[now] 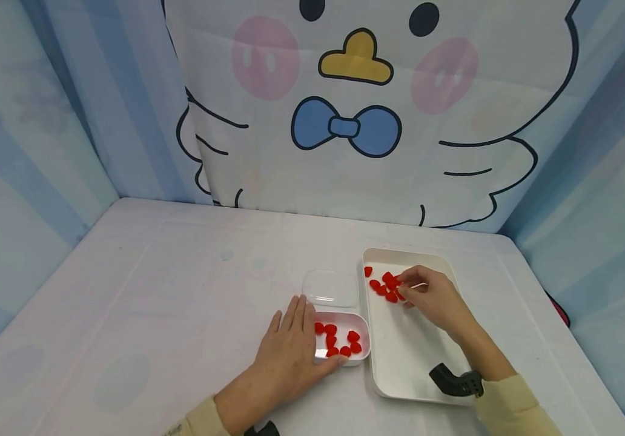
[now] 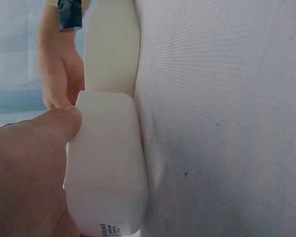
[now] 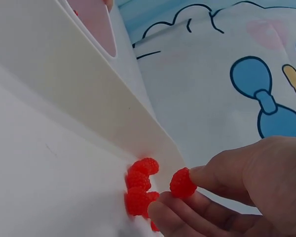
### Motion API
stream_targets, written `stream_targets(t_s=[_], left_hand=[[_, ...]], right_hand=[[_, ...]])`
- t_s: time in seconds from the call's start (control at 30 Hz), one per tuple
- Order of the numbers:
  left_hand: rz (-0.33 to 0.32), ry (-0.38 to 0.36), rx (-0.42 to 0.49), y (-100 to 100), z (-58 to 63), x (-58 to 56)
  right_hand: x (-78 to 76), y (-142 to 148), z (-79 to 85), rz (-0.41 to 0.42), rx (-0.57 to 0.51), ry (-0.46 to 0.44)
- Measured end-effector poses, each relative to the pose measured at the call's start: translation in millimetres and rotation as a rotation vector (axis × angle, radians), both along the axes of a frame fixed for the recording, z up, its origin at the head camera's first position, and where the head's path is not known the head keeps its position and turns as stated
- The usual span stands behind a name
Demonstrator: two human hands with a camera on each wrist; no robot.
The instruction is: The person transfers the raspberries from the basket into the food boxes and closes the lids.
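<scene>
My right hand (image 1: 435, 300) is over the far part of a white tray (image 1: 410, 363), pinching a red raspberry (image 3: 182, 182) between thumb and fingers. Several more raspberries (image 3: 138, 200) lie clustered on the tray just beside those fingertips. Left of the tray stands a small box (image 2: 106, 158), white outside and pink inside, with several raspberries (image 1: 331, 329) in it. Along the box's left side lies my left hand (image 1: 289, 357), fingers straight and thumb touching the near rim.
A clear plastic lid (image 1: 330, 287) lies behind the box, close to the tray's left edge. The white-covered table (image 1: 181, 303) extends far to the left. A cartoon-printed curtain (image 1: 345, 175) hangs along its back edge.
</scene>
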State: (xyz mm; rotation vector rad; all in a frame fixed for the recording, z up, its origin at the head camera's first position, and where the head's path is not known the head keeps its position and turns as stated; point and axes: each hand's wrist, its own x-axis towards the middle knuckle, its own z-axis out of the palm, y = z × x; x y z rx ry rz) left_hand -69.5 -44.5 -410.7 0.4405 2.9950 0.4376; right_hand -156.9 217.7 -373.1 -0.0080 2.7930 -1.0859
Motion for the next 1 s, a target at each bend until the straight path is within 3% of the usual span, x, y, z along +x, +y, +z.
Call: stream_targets(t_s=[1.0], left_hand=[[-0.003, 0.005, -0.007, 0.1, 0.6, 0.5]], right_hand=[[21.9, -19.2, 21.0, 0.142, -0.097, 0.056]])
